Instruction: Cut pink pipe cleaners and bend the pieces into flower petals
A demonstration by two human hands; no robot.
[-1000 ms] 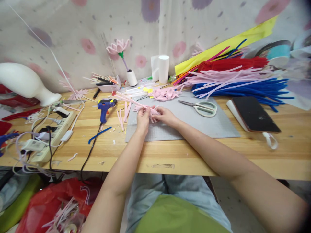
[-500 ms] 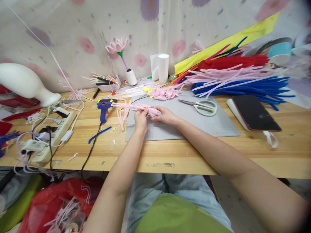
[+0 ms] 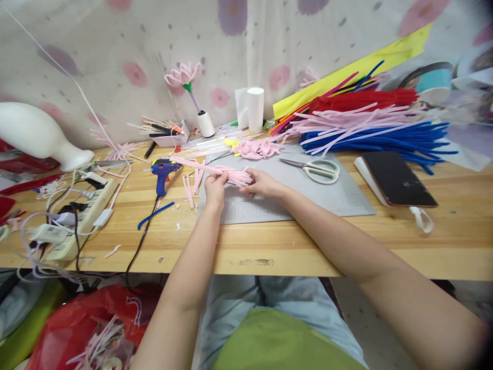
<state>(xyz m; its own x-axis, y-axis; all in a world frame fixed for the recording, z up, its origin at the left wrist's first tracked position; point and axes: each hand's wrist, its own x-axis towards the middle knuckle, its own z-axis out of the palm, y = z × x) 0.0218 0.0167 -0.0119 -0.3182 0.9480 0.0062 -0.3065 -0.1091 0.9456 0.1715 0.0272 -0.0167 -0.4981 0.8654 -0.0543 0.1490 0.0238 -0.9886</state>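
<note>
A bundle of pink pipe cleaners (image 3: 235, 176) lies across both hands, just above the grey cutting mat (image 3: 265, 208). My left hand (image 3: 216, 189) is closed around its middle, and the long ends stick out to the left. At the right end of the bundle, my right hand (image 3: 259, 183) has its fingers closed on the tips. Behind the hands rests a pile of shaped pink pipe cleaner pieces (image 3: 259, 148). Scissors (image 3: 319, 170) with pale green handles lie on the mat to the right. Short pink pieces (image 3: 198, 177) are scattered left of the mat.
A blue glue gun (image 3: 163, 174) with a black cord stands left. Further left is a power strip (image 3: 87, 216) with tangled cables. Red, pink and blue pipe cleaners (image 3: 377, 139) are heaped back right, near a phone (image 3: 399, 178). A pink flower (image 3: 184, 77) stands at the back.
The view has shifted slightly, so everything sits a little further left. My right hand has drawn slightly away from my left along the bundle.
</note>
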